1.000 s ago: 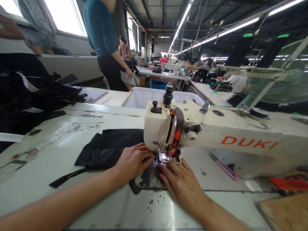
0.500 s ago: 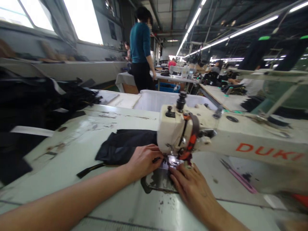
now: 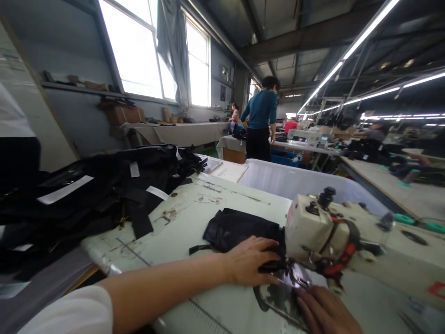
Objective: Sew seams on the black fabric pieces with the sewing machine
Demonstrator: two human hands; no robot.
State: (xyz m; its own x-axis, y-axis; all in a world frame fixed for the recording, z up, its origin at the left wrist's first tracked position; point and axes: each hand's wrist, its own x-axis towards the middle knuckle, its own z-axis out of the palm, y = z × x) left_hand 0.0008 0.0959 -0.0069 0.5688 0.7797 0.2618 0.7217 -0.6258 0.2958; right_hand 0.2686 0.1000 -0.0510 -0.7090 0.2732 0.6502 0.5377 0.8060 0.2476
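A black fabric piece (image 3: 239, 228) lies on the pale green table, its right end reaching the needle area of a cream sewing machine (image 3: 309, 232). My left hand (image 3: 252, 260) rests on the near right part of this fabric, palm down, fingers spread toward the machine. Close to the metal presser foot (image 3: 299, 276), on its near side, is my right hand (image 3: 325, 310), its fingers together and bent; whatever they may hold is hidden. A thin black strip sticks out at the fabric's left end.
A large heap of black pieces with white labels (image 3: 100, 185) covers the left side. Behind the machine stands a white bin (image 3: 285, 178). A person in a teal top (image 3: 260, 113) stands beyond it. Scissors (image 3: 410, 322) lie at the lower right.
The view has swung left, so the machine and hands appear further right and lower. My left hand's fingers have spread out over the fabric. The person in teal has turned and leans slightly.
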